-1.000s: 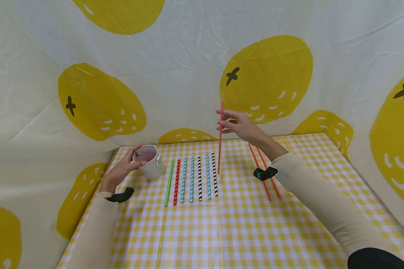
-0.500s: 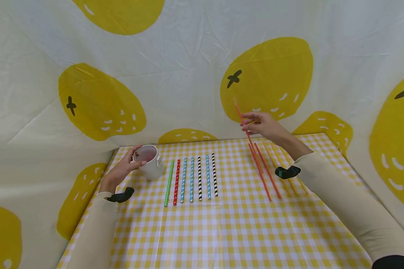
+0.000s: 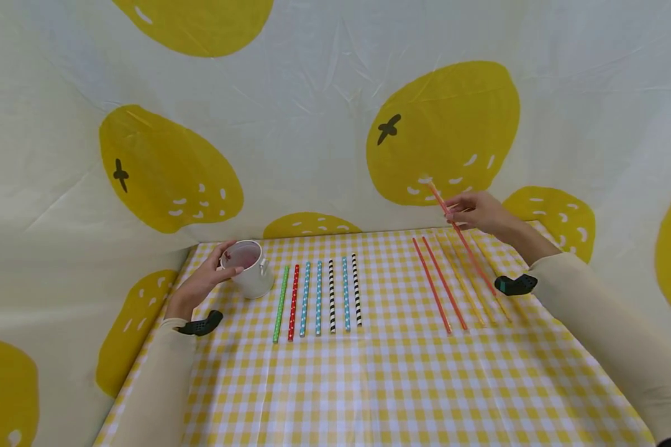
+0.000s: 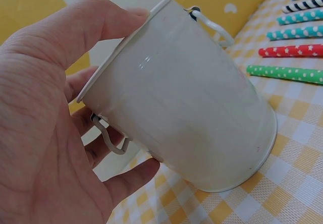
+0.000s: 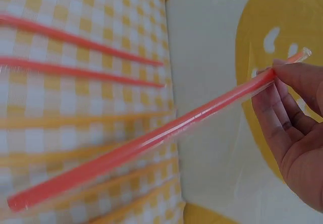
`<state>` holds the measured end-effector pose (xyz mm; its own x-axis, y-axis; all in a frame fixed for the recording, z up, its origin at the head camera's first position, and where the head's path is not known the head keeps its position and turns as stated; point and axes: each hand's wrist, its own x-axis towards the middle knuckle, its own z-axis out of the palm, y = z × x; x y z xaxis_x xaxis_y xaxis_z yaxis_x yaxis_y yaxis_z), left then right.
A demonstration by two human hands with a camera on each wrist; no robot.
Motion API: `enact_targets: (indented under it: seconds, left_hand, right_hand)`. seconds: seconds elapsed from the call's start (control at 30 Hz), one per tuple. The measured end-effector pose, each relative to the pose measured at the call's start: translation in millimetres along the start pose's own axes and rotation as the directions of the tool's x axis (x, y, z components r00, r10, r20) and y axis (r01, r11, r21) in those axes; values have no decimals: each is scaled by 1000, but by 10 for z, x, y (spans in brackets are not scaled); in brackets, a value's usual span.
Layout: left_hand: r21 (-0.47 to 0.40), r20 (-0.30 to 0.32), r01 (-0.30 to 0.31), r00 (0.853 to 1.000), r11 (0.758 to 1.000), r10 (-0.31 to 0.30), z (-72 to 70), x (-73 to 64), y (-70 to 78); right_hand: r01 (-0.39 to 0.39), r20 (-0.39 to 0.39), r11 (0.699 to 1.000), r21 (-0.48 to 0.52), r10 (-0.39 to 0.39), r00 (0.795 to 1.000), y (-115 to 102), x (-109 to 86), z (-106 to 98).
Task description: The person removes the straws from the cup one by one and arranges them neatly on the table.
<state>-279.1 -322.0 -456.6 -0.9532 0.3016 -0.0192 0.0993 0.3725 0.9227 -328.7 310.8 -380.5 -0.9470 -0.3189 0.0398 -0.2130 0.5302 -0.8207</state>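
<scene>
At the table's back left, my left hand [image 3: 208,276] grips a small white metal bucket [image 3: 255,282] by its rim. The left wrist view shows the thumb on the bucket's [image 4: 176,93] rim and fingers about its side, near a wire handle [image 4: 108,135]. On the right, my right hand [image 3: 481,214] pinches a red straw [image 3: 464,239] near its upper end, slanted above the table. Seen from the right wrist, the held straw [image 5: 151,138] has a clear, shiny edge and tip. Two more red straws [image 3: 432,285] lie below and left of that hand.
Several yellow straws [image 3: 465,279] lie right of the red pair, under the held straw. Between bucket and red straws runs a row of patterned straws: green [image 3: 281,304], red dotted [image 3: 293,304], blue [image 3: 319,298] and black-striped [image 3: 332,298]. Lemon-print sheeting [image 3: 313,155] hangs behind the checked tablecloth [image 3: 313,391].
My right hand has moved right with the red straw, from beside the black-striped straw to above the yellow ones; the straw went from upright to slanted. The left hand and bucket stayed put.
</scene>
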Motion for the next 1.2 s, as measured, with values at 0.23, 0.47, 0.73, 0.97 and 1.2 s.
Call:
enact_targets:
  seconds: [0.23,0.47,0.73,0.97,1.2]
  left_hand:
    - [9,4,-3,1000,1000,3,-16,6,-14]
    - [8,1,-8,1000,1000,8,-11,5,-12]
    - [5,0,3,1000,1000,-3,-7,8,-19]
    - [10,-3,5,1000,1000,-5,-11,6,-21]
    - [3,-1,2,1000,1000,-2,-10,-12,-3]
  right_hand:
    - [-47,14,995,-84,48,999,316,-60,-210]
    - [-112,13,985,-132,115,993,580,-123,-336]
    - [-156,-11,972,-178,156,988,851,-206,-377]
    - [-221,-29,961,-165,219,975,1096,-267,-397]
    - [-258,-38,948,-188,256,966,1298,-306,-407]
